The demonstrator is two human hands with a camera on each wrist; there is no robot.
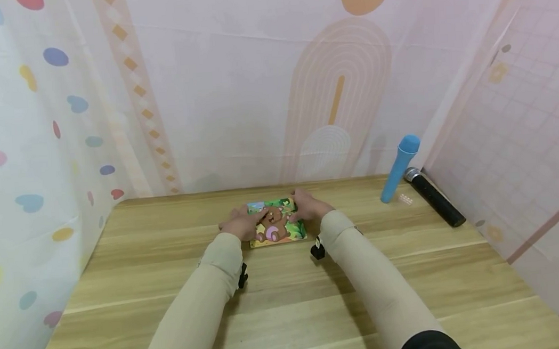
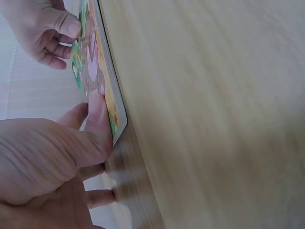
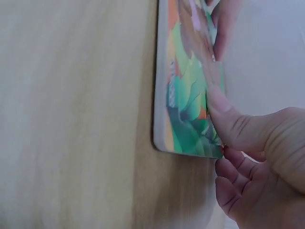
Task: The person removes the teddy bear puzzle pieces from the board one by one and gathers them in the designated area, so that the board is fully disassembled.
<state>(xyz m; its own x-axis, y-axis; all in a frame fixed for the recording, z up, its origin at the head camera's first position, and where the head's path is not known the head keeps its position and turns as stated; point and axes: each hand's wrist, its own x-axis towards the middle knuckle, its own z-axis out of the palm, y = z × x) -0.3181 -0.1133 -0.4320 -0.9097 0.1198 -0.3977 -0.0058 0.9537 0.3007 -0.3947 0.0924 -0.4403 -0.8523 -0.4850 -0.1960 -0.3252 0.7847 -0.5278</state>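
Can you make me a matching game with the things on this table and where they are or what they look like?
Things:
1. bear puzzle
2. blue microphone
3. black microphone
4. left hand

Places or looks:
A. leaning up against the curtain
B. lying flat at the table's right edge
C. in the middle of the table, between both hands
D. touching the puzzle's left side

Pairs: 1-C, 2-A, 3-B, 4-D

Wooden table [image 1: 412, 294], blue microphone [image 1: 399, 168] leaning at the back — black microphone [image 1: 433, 197] lying beside it
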